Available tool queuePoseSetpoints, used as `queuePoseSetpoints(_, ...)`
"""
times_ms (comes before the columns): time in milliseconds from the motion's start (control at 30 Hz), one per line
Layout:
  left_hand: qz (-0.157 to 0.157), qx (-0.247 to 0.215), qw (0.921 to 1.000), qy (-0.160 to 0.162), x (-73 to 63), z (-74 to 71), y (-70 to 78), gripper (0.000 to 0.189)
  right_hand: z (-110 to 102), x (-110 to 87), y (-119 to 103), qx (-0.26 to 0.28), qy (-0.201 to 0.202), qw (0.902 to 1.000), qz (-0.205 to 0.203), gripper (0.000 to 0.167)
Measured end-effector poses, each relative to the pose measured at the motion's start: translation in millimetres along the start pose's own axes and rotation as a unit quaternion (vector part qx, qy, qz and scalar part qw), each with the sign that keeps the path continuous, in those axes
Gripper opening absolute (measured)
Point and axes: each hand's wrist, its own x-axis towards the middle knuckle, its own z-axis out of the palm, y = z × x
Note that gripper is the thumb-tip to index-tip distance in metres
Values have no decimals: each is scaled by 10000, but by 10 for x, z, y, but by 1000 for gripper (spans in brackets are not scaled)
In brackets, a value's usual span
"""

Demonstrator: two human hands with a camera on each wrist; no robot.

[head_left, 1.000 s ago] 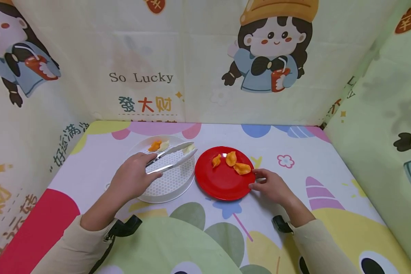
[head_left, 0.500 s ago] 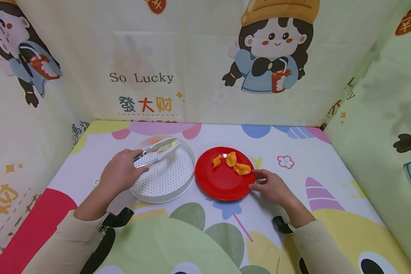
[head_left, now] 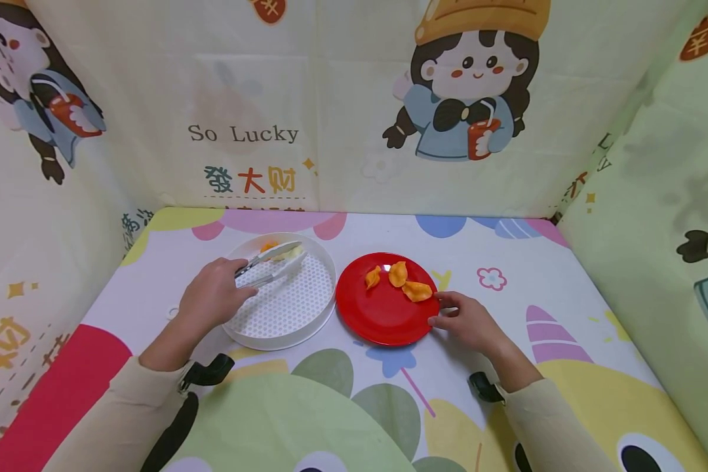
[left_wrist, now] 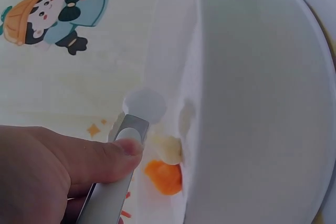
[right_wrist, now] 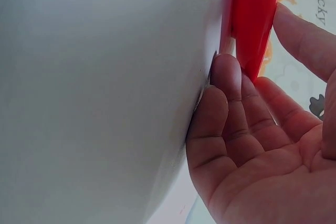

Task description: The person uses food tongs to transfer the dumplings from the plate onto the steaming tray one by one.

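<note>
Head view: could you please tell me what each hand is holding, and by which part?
The left hand holds the tongs by the handle; the right hand holds the red plate by its right-side rim.

tongs (head_left: 269, 255): over white tray (head_left: 280, 308) | red plate (head_left: 383, 318): flat, beside tray, bearing orange dumplings (head_left: 417, 292)

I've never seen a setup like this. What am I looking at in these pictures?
There is no robot; the work is done by hand. A head-worn camera takes the wide picture, wrist cameras the two close-ups. On the patterned tabletop sit a white perforated tray, holding an orange dumpling and at least one pale dumpling, and a red plate with three orange dumplings. The bare left hand holds metal tongs over the tray; whether they grip anything is unclear. The right hand holds the plate's rim.
</note>
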Motion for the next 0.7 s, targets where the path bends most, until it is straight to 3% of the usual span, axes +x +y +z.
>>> queuePoseSetpoints(700,26,-8,10000,39,-22,4,22,69,7,13,7,-24,-12,10000,56,73)
